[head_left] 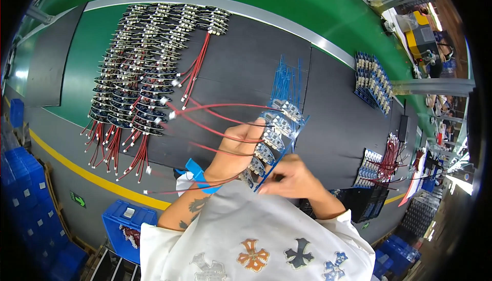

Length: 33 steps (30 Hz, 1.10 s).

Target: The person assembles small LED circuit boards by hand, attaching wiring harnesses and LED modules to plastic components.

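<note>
My left hand (238, 148) is closed around the edge of a panel of small blue circuit boards (274, 136). The panel is tilted in front of my chest, and red and black wires (220, 107) with white plugs trail from it to the left. A thin blue edge strip (283, 155) runs along the panel's right side. My right hand (293, 177) has its fingers curled at the lower part of that strip and appears to pinch it; its fingertips are partly hidden. Just beyond the panel, several loose thin blue strips (286, 82) lie on the black mat.
Rows of stacked wired boards (138, 66) cover the mat's left part. More board panels stand at the far right (373, 82), and others with red wires (371, 168) lie at the near right. A blue crate (125, 219) is on the floor at lower left, near a yellow line.
</note>
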Motion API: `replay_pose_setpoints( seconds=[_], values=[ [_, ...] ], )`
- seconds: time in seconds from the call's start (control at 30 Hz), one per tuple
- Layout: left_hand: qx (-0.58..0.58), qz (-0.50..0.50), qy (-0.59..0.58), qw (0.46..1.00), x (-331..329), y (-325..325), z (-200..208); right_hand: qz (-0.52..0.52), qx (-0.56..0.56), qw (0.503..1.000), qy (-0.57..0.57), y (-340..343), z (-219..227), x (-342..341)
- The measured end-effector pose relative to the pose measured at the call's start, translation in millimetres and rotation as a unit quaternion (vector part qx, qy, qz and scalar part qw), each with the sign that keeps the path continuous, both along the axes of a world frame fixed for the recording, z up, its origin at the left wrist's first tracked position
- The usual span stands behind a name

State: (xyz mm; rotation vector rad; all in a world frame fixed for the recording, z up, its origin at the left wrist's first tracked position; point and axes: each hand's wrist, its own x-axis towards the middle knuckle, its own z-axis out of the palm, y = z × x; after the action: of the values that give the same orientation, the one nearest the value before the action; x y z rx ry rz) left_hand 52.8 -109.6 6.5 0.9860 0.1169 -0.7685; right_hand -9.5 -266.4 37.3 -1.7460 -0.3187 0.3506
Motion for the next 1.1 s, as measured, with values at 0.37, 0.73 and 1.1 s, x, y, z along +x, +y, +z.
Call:
replay_pose_setpoints(
  seconds=[0.37, 0.73, 1.1],
  values=[
    [-0.124, -0.031, 0.083, 0.988, -4, 3, -18, -0.027, 0.110, 0.993, 0.025, 1, -16, -6],
    [-0.055, -0.025, -0.028, 0.998, 1, 4, -3, -0.130, 0.029, 0.988, 0.072, -20, 0, 19],
    [-0.010, -0.083, 0.000, 0.997, 12, 3, -3, -0.119, 0.385, 0.905, 0.138, -12, -25, 24]
  ],
)
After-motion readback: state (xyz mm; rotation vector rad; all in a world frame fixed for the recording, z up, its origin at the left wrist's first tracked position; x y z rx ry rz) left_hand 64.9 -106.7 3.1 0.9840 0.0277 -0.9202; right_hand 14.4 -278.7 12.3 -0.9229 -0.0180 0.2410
